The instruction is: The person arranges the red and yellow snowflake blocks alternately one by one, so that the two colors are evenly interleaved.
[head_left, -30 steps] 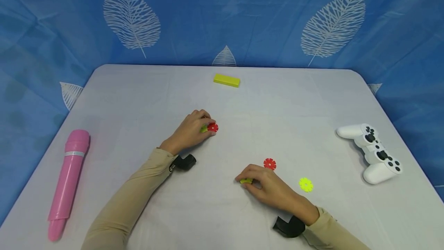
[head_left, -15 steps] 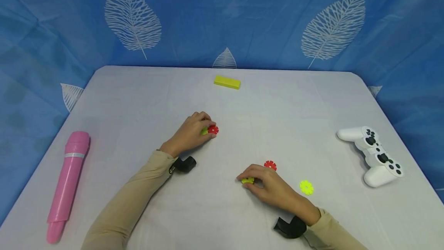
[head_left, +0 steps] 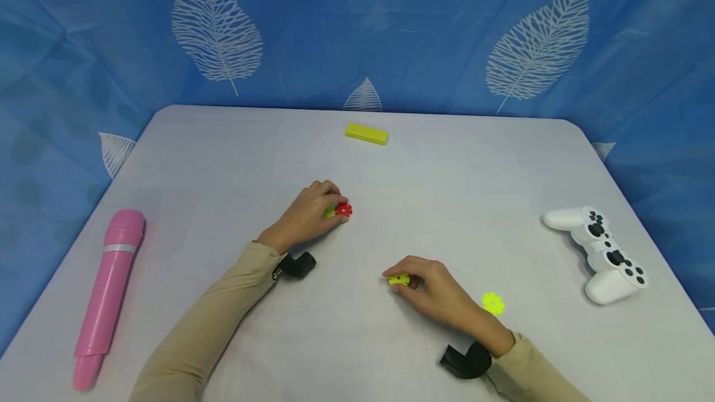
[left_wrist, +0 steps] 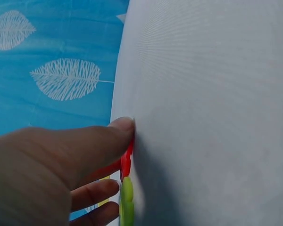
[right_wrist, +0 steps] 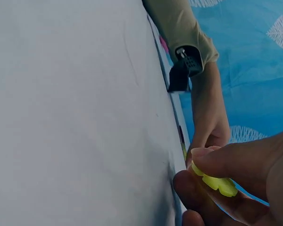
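Note:
My left hand [head_left: 310,206] pinches a red notched flower-shaped disc [head_left: 343,210] between thumb and fingers. A yellow-green disc [head_left: 329,211] adjoins the red one; in the left wrist view both appear edge-on, with the yellow-green disc [left_wrist: 127,202] below the red. Nearer the front, my right hand [head_left: 432,287] holds a yellow notched disc [head_left: 399,279] between thumb and fingertips, also visible as a yellow disc [right_wrist: 219,183] in the right wrist view. Behind the right hand's knuckles only a thin red sliver shows. One bright yellow disc [head_left: 493,303] lies on the table beside the right wrist.
A yellow bar-shaped block [head_left: 366,134] lies near the far edge of the white table [head_left: 251,147]. On the left is a pink microphone-like object [head_left: 108,296]; on the right, a white game controller [head_left: 596,255]. Black wrist devices sit at both cuffs.
My right hand has shifted slightly away from the front edge with its yellow disc, now covering nearly all of the red disc lying behind it. The left hand stays almost still.

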`<action>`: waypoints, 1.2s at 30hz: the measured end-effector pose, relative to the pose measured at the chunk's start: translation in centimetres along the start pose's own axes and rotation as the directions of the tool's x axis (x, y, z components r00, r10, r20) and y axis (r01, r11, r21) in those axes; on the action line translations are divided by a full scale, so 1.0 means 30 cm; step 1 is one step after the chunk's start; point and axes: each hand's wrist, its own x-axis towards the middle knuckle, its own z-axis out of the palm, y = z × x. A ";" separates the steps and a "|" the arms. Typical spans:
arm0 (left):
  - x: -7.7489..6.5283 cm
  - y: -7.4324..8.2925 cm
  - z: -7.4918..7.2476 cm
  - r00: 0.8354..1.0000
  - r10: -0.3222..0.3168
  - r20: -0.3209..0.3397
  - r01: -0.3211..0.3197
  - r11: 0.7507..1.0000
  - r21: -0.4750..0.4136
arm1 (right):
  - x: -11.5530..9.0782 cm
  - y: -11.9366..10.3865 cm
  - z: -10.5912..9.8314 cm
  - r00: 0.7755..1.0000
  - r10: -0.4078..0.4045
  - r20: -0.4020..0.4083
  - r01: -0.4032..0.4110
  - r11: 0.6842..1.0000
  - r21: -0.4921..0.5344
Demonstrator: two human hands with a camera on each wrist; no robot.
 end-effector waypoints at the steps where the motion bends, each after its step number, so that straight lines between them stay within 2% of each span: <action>1: 0.000 0.000 -0.001 1.000 -0.001 0.002 0.001 1.000 0.005 | 0.011 0.000 -0.004 1.000 0.007 -0.013 -0.007 1.000 -0.004; 8: 0.001 0.003 -0.010 1.000 -0.009 0.004 0.009 1.000 0.010 | 0.117 0.030 -0.024 0.991 0.089 -0.102 -0.087 0.996 0.021; 15: 0.003 0.006 -0.008 0.999 -0.026 0.020 0.026 1.000 0.000 | 0.248 0.059 -0.015 0.971 0.223 -0.087 -0.216 0.973 0.078; 23: 0.003 0.002 -0.004 1.000 -0.021 0.008 0.021 1.000 0.007 | 0.387 0.046 0.006 0.952 0.296 -0.072 -0.295 0.955 0.035; 29: 0.002 0.002 -0.006 1.000 -0.014 0.000 0.014 1.000 0.013 | 0.443 0.043 0.019 0.951 0.300 -0.069 -0.301 0.954 -0.002; 36: -0.001 0.005 -0.008 1.000 -0.008 -0.001 0.008 1.000 0.008 | 0.466 0.034 0.024 0.940 0.337 -0.051 -0.339 0.940 -0.037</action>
